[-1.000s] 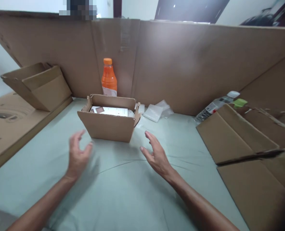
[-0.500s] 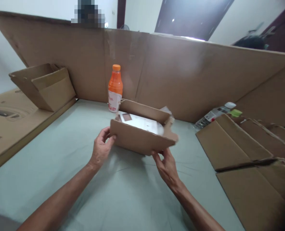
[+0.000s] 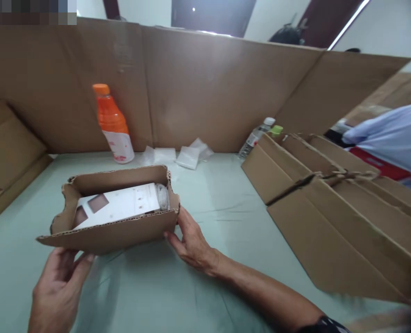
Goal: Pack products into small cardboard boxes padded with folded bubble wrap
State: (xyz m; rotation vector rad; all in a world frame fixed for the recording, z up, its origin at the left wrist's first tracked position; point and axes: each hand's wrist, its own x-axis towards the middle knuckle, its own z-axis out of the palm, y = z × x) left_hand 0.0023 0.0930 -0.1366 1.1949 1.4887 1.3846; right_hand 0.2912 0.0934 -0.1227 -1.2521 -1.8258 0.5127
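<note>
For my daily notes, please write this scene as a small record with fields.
Left hand: at the near left edge of the open box
Right hand: holding the box's right end
Inside box: white carton
Behind box: orange bottle, upper part orange, lower part white; clear packets
At right: brown boxes, with a clear bottle beside them

Orange-capped btl (image 3: 114, 127) stands upper L, nr tall cardboard wall (image 3: 205, 88). Clear packets (image 3: 188, 157) lie upper ctr, by wall's foot. White-capped clear btl (image 3: 255, 139) leans upper R, behind open cartons (image 3: 313, 240) running to lower R. Another carton (image 3: 11, 141), partly cut off, L edge. Person (image 3: 393, 134) in lt blue, far R.
</note>
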